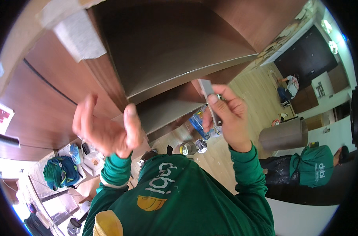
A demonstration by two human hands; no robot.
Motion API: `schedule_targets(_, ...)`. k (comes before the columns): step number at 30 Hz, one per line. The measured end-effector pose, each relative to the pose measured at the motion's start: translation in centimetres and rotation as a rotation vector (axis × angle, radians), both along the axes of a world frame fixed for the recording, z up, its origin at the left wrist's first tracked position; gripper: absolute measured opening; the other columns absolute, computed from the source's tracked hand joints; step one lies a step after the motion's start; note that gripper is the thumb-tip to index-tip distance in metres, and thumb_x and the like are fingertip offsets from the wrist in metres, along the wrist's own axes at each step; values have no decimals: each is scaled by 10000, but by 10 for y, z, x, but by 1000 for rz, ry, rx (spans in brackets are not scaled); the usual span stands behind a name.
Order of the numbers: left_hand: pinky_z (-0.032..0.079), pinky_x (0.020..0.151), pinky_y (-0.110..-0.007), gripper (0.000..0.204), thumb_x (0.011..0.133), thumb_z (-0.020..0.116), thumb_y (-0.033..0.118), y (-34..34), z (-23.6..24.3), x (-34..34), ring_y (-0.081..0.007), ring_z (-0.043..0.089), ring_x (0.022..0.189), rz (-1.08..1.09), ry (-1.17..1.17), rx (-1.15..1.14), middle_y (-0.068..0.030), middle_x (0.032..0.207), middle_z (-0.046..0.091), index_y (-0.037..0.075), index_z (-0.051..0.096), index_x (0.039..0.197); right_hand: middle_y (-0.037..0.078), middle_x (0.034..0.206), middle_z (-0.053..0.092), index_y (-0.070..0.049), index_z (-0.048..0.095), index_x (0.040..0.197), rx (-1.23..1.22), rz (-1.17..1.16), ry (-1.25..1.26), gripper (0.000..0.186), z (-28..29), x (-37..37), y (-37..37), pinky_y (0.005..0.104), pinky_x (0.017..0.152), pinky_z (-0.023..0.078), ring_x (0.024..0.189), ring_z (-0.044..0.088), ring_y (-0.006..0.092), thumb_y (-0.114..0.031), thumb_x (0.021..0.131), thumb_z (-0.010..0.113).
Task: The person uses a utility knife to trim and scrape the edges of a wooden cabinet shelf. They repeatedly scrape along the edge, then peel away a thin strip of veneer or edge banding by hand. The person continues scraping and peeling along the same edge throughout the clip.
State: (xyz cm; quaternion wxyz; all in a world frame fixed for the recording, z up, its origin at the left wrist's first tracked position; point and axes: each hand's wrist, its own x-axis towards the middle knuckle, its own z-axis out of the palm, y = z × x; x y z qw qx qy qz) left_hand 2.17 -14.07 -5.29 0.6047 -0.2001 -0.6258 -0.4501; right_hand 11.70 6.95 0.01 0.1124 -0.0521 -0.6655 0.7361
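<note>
My right hand (233, 114) grips a slim, flat grey bar (207, 89) between thumb and fingers. The bar stands tilted, and a small dark round spot shows near its lower end; its exact kind I cannot make out. My left hand (108, 128) is raised, slightly blurred, with thumb and fingers apart and nothing in it. Both hands are in front of a brown wooden cabinet (175, 43) with open compartments. A shelf edge (194, 74) runs just beyond my hands.
White paper (79, 35) hangs on the cabinet's upper left. Below left are a green-and-blue backpack (63, 171) and a cluttered surface. A clear jar (188, 148) and a blue package (198, 124) are on the wooden floor. One person (311, 166) stands at right; another (291, 88) crouches farther off.
</note>
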Motion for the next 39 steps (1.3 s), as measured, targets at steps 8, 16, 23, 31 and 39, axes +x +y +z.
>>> schedule_targets(8,380,949,-399,473,698,791,163,26,15,5,-276,574,1116,-60,30,-595,-107,1171,659,54,697,1148,76,565,583,-8,641,1075,74,-122,-97,256,23,-7,52,242,386,368,404,494,118,-218,1012,509)
schedule_targets(16,324,973,-343,357,700,770,181,51,14,-5,-192,607,1071,268,-6,-610,2,1079,724,128,769,1053,81,627,626,-29,638,1101,185,-44,-159,254,33,-27,59,225,440,407,450,553,114,-244,1044,515)
schedule_targets(23,307,943,-327,360,707,789,201,48,8,-7,-157,606,1046,261,59,-600,23,1066,733,179,774,1066,83,668,648,-52,626,1130,247,115,-224,231,44,-37,60,221,462,427,482,578,113,-228,1042,505)
schedule_targets(31,294,922,-322,375,745,751,192,41,5,-9,-136,579,1054,272,74,-679,35,1094,726,264,758,1113,69,725,666,-18,625,1206,607,86,72,232,28,-31,60,231,526,472,578,608,103,-156,1036,548)
schedule_targets(39,287,903,-323,376,788,695,202,42,6,-6,-129,569,1061,353,37,-726,69,1078,711,286,751,1150,134,937,733,-59,593,1329,1038,114,286,390,35,-33,73,291,644,556,696,702,189,-42,941,624)
